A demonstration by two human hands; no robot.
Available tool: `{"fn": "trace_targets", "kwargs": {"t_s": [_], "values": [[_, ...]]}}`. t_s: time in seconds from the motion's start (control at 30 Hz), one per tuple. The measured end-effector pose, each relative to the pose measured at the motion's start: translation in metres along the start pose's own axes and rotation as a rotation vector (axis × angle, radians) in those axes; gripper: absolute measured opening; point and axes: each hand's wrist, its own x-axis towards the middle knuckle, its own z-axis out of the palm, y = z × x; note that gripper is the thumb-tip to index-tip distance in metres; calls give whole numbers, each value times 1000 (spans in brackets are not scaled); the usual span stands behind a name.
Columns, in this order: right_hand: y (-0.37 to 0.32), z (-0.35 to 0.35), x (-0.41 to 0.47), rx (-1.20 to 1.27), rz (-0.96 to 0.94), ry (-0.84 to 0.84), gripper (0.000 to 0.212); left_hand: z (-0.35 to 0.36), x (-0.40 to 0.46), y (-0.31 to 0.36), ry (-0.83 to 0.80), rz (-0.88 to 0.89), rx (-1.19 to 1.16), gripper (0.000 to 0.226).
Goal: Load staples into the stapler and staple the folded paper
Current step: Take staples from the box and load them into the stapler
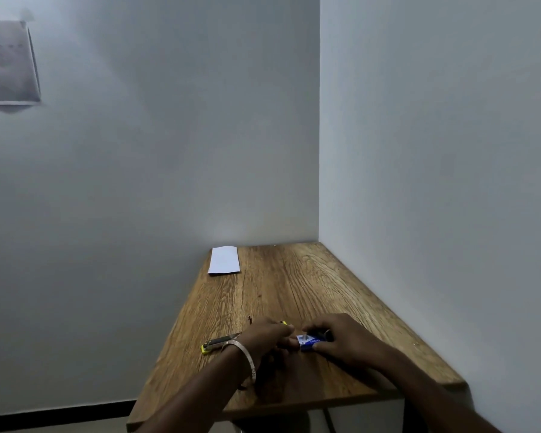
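A small blue and white staple box (pixel 309 341) rests on the wooden table (pixel 281 295), gripped between both hands. My right hand (pixel 341 339) wraps its right end from above. My left hand (pixel 267 339), with a metal bangle on the wrist, pinches its left end. A yellow and dark stapler (pixel 218 342) lies on the table just left of my left hand, partly hidden behind it. The folded white paper (pixel 224 260) lies flat at the table's far left corner.
The table stands in a corner, with a grey wall along its right side and another behind it. Its left and near edges drop to the floor. A grey panel (pixel 8 62) hangs high on the left wall.
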Motion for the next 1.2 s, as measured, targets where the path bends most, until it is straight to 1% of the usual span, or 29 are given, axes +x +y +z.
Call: {"fn": "trace_targets", "kwargs": {"t_s": [0.1,0.2,0.27,0.37,0.5,0.6,0.77,0.9,1.07,1.17,1.2], "values": [[1,0,1,38,-2,-7,39,0,5,-1,-14,-3,-12,21],[2,-1,0,78,2,-18,37,2,11,-7,-24,45,76,17],[4,-1,-1,94,11,-10,39,4,17,-12,29,133,241,21],[7,-2,-3,126,28,23,44,5,23,-21,184,329,604,38],[12,-4,-6,173,35,47,47,9,23,-30,232,463,737,31],[15,-6,-9,186,41,74,46,11,26,-33,279,495,770,32],[19,-14,-13,186,48,78,47,11,26,-35,289,523,782,31],[21,-18,-12,151,56,79,42,12,28,-38,290,534,784,31],[20,-23,-11,93,37,48,25,12,30,-40,291,545,787,33],[16,-25,-8,43,50,80,7,13,29,-41,319,566,783,32],[14,-25,-7,7,62,96,4,13,29,-41,326,569,780,32]]}}
